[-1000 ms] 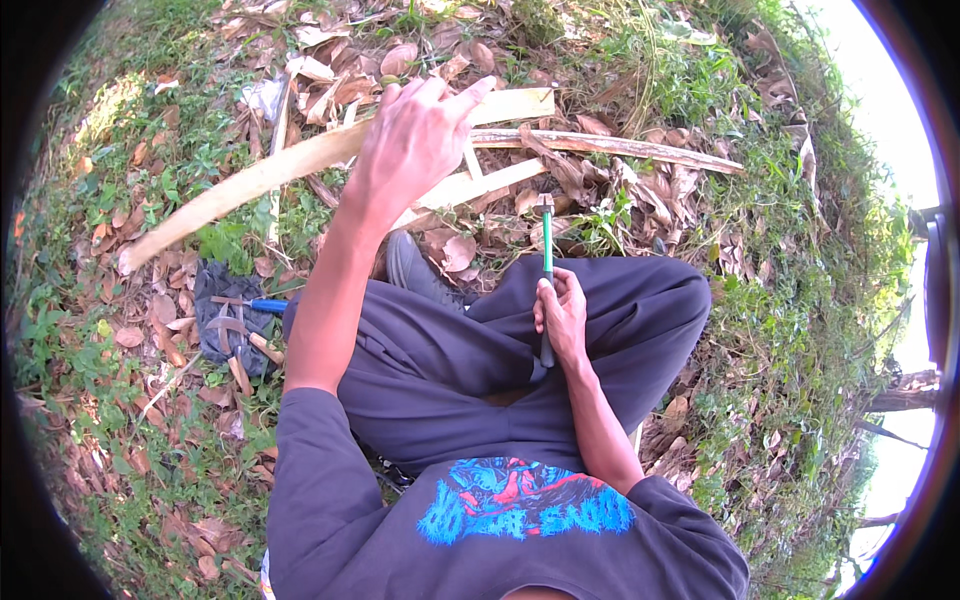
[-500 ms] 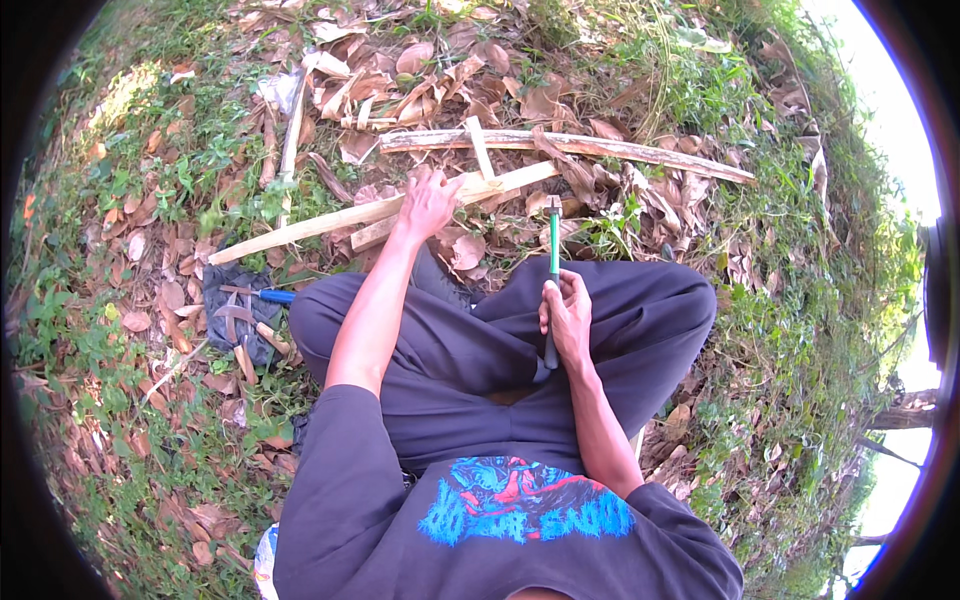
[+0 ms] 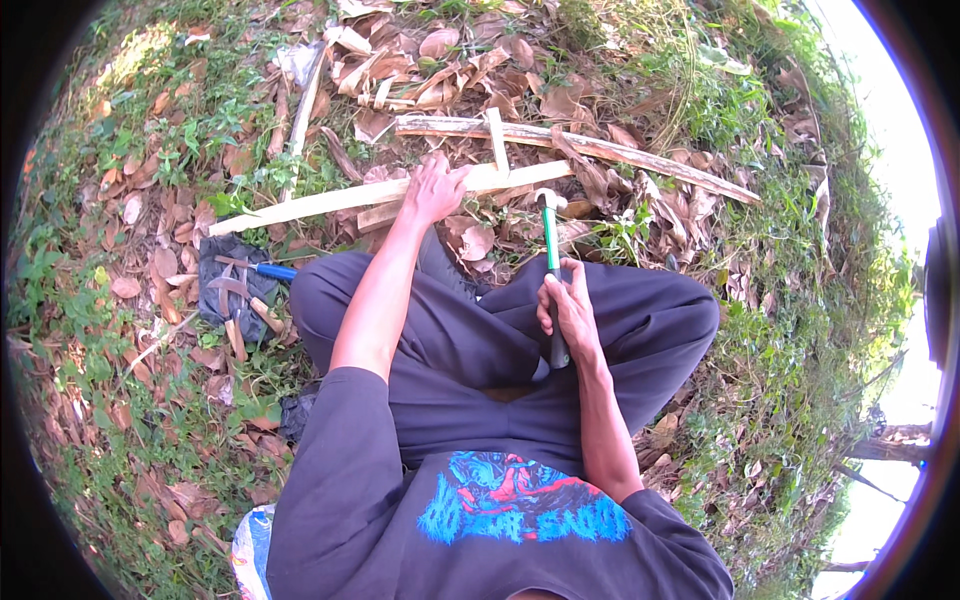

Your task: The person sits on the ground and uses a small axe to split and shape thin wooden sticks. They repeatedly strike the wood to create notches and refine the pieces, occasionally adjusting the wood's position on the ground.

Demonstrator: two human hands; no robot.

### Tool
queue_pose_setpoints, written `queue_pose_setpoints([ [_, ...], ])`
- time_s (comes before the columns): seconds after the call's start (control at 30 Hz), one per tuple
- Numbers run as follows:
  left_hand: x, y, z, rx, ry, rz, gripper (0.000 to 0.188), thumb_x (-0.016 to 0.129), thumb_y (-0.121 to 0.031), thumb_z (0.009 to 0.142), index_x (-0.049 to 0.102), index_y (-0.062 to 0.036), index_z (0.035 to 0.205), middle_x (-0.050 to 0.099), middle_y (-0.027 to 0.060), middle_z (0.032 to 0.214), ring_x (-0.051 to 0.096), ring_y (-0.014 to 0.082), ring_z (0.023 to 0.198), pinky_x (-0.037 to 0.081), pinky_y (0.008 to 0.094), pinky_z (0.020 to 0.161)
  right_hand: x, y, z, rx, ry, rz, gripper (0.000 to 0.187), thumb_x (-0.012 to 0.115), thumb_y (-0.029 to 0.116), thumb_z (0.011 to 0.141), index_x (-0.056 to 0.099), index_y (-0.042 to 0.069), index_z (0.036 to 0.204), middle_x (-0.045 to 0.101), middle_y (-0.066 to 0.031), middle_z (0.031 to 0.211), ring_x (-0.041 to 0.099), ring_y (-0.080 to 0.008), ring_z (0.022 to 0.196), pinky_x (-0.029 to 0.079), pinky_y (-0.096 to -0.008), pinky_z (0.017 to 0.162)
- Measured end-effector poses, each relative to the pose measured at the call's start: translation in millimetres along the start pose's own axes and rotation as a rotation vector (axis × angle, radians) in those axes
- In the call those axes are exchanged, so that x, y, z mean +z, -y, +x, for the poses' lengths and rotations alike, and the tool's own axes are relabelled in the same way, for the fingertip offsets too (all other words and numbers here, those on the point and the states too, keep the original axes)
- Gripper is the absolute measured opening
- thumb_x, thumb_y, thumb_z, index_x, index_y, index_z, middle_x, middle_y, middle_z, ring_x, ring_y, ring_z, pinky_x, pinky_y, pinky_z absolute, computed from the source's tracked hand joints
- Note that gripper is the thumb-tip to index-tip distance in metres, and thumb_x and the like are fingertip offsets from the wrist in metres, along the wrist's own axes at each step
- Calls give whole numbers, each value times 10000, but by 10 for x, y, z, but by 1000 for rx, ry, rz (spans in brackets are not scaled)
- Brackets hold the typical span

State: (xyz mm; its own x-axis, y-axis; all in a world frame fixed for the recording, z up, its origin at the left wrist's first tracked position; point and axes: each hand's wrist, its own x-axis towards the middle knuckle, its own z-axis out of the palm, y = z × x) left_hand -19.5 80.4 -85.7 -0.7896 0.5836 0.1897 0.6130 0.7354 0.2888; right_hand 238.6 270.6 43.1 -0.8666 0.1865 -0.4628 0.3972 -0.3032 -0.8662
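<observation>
- Resting on a long pale wooden strip (image 3: 310, 206) in the head view, the left hand (image 3: 434, 192) lies over it right of its middle, the strip running out to both sides.
- Its fingers are bent close together over the strip's far edge; the underside is hidden, so I cannot tell whether they clamp it or only press.
- The right hand (image 3: 571, 306) has its fingers wrapped tightly round the black grip of a hammer (image 3: 551, 235) with a green shaft, held above the lap; the hammer's head points away from the body, near the strip's right end.
- A short pale stick (image 3: 497, 138) meets the strip to the right of the left hand and crosses a bark-edged strip (image 3: 640, 160) farther out.
- Another wooden piece (image 3: 377, 217) shows on the near side of the long strip, partly hidden.
- Beyond the strip's left end, toward the body, a blue-handled tool (image 3: 275, 271) and wooden-handled blades (image 3: 236, 340) lie on and beside a dark cloth (image 3: 212, 268).
- Compared with half a second ago, the hammer's head has turned and now shows its curved side, while the left hand remains on the strip.
- One second ago the strip was farther from the legs, across the bark-edged strip.
</observation>
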Motion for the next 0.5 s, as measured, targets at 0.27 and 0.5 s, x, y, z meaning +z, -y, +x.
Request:
queue_pose_setpoints([
  [0.27, -63, -104, 40, 2, 46, -19, 330, 620, -290, 909, 660, -173, 1215, 607, 156, 1184, 553, 344, 1187, 434, 544, 997, -29, 11, 389, 63, 81, -46, 258, 501, 168, 1009, 378, 94, 1223, 459, -10, 693, 454, -96, 503, 384, -228, 433],
  [0.5, 72, -47, 51, 57, -83, -6, 281, 642, -291, 899, 693, -138, 1128, 656, 93, 1059, 603, 302, 1105, 461, 500, 964, -68, 103, 435, 151, 43, -49, 194, 503, 228, 1043, 422, 105, 1168, 423, 26, 686, 399, -62, 507, 339, -222, 432],
])
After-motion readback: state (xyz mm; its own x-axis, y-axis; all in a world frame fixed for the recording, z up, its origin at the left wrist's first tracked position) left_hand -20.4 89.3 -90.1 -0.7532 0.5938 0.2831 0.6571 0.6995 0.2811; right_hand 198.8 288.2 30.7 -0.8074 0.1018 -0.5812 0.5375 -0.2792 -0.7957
